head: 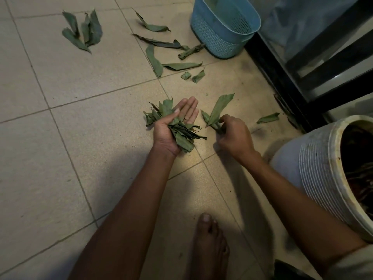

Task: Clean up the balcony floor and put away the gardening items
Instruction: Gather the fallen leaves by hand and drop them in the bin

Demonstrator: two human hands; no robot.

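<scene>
Above tiles, left hand (173,126) palm-up, thumb pinning leaf bundle (181,136) — right hand (232,132) pinching leaf (219,109).

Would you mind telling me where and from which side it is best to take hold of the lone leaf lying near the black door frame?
Pinch the lone leaf at its raised right-hand tip, coming from above with the right hand. It lies nearly flat on the tile, so the curled tip probably gives fingers the easiest edge.
</scene>
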